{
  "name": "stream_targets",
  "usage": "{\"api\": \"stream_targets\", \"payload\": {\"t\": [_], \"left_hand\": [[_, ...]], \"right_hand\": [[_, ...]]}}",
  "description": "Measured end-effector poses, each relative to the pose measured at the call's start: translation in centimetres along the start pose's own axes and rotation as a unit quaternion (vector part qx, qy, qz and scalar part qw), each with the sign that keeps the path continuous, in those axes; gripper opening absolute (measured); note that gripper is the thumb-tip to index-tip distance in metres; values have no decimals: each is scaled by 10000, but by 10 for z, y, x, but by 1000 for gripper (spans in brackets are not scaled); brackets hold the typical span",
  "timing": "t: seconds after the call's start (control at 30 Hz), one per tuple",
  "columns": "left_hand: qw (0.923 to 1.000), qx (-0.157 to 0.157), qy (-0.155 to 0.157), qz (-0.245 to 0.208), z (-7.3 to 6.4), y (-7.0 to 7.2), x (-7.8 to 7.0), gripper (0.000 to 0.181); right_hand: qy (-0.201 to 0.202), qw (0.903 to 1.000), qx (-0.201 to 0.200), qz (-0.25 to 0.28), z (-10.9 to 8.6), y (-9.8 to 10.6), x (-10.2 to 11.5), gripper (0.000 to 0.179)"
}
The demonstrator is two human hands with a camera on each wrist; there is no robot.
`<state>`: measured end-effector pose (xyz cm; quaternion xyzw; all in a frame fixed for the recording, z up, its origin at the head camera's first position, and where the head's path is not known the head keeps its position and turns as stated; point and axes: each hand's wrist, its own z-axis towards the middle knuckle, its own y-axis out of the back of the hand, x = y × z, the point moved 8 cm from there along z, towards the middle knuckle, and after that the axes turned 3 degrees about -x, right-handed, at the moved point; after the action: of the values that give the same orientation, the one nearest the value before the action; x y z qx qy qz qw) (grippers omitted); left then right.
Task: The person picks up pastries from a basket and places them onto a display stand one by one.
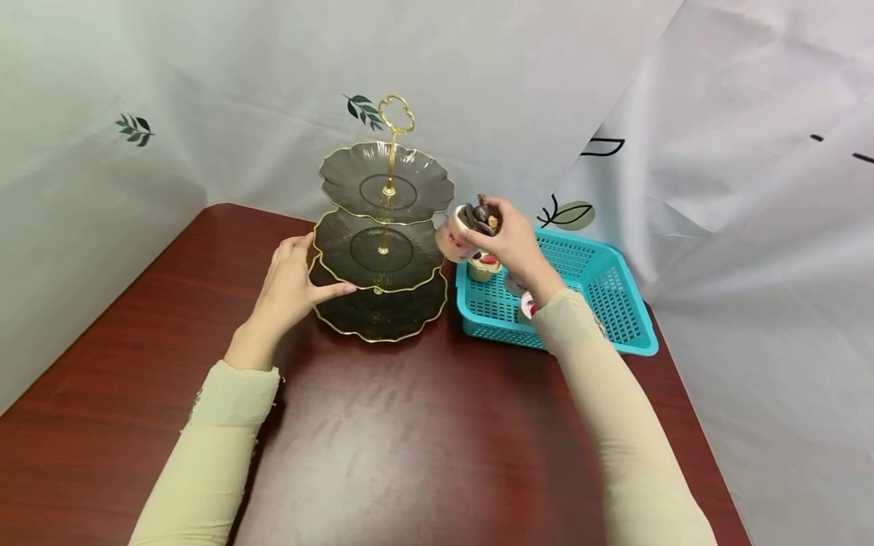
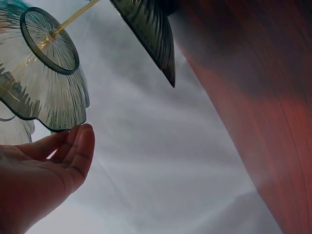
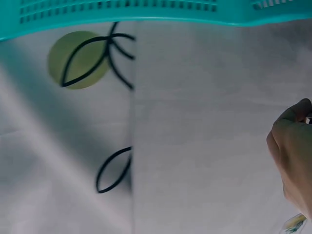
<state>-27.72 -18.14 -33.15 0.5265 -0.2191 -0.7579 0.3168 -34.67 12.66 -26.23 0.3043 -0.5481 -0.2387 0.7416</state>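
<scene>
A three-tier cake stand [image 1: 377,274] with dark, see-through scalloped plates and gold rims stands upright, topped by a gold ring handle. At its left side, my left hand [image 1: 290,284] touches the middle plate's rim, thumb stretched along the front. The left wrist view shows those fingertips [image 2: 84,139] against the plate's edge [image 2: 53,105] from below. Just right of the plates, my right hand [image 1: 508,235] grips a tilted dessert cup [image 1: 452,238] with pink and cream layers and dark chocolate pieces on top. In the right wrist view that hand [image 3: 295,156] mostly hides the cup.
A turquoise plastic basket [image 1: 621,303] sits right of the stand. Inside are a fruit-topped cupcake [image 1: 485,267] and other small desserts, partly covered by the right arm. White patterned cloth [image 1: 259,83] hangs behind the reddish-brown table [image 1: 382,440].
</scene>
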Motion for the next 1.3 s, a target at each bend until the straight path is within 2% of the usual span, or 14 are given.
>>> {"api": "stream_targets", "payload": {"t": [0.33,0.57,0.83,1.0,1.3], "left_hand": [[9996,-23,42,-260,-1,3,2,101],[9997,-31,51,-231,0,3,4,101],[9999,-57,0,-126,-2,1,4,101],[9999,-64,-40,-73,-2,0,3,101],[10000,-70,-65,-12,-2,1,4,101]], "right_hand": [[194,9996,51,203,13,-31,24,72],[307,9988,190,317,15,-47,35,68],[961,9952,196,-26,15,-65,50,62],[1191,9925,231,119,13,-71,54,57],[1093,9937,229,-88,13,-71,51,57]]}}
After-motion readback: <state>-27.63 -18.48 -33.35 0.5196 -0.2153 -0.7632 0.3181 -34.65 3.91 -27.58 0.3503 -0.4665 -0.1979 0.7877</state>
